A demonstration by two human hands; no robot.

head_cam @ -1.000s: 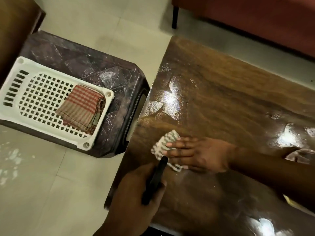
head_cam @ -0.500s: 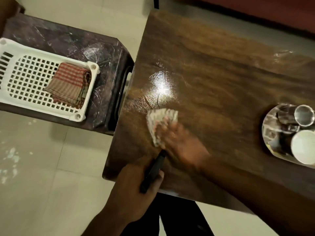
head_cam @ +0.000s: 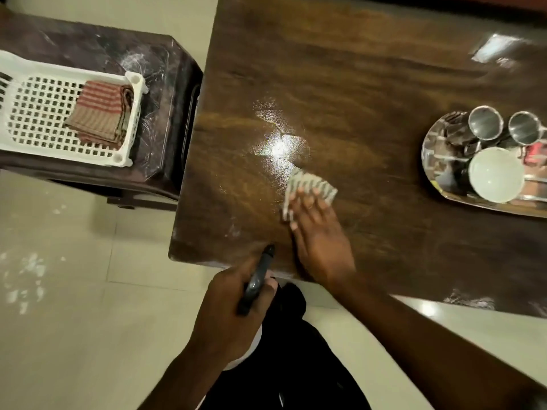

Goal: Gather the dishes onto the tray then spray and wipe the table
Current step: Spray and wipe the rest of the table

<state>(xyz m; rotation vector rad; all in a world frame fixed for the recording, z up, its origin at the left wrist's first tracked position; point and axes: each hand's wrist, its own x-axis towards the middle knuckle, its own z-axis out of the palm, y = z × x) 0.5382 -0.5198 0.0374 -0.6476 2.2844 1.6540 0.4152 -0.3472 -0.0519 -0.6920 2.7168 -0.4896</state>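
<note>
My right hand (head_cam: 321, 241) lies flat on a small striped cloth (head_cam: 307, 186) and presses it onto the dark wooden table (head_cam: 340, 69), near the table's front left part. My left hand (head_cam: 233, 309) grips a black spray bottle (head_cam: 257, 281) by its head, just off the table's front edge; the bottle's body is hidden under the hand. At the right, a steel tray (head_cam: 435, 161) carries two steel cups (head_cam: 485, 122) and a white bowl (head_cam: 495, 174).
A dark side table (head_cam: 165, 84) stands to the left, touching the wooden table. On it sits a white perforated basket (head_cam: 38, 113) with a folded red checked cloth (head_cam: 100, 113). Pale floor tiles lie below. A wet shine marks the tabletop beyond the cloth.
My right hand has slid the cloth to the right and turned so the fingers point away from me. The view has shifted, so the steel tray shows more fully. My left hand keeps its grip.
</note>
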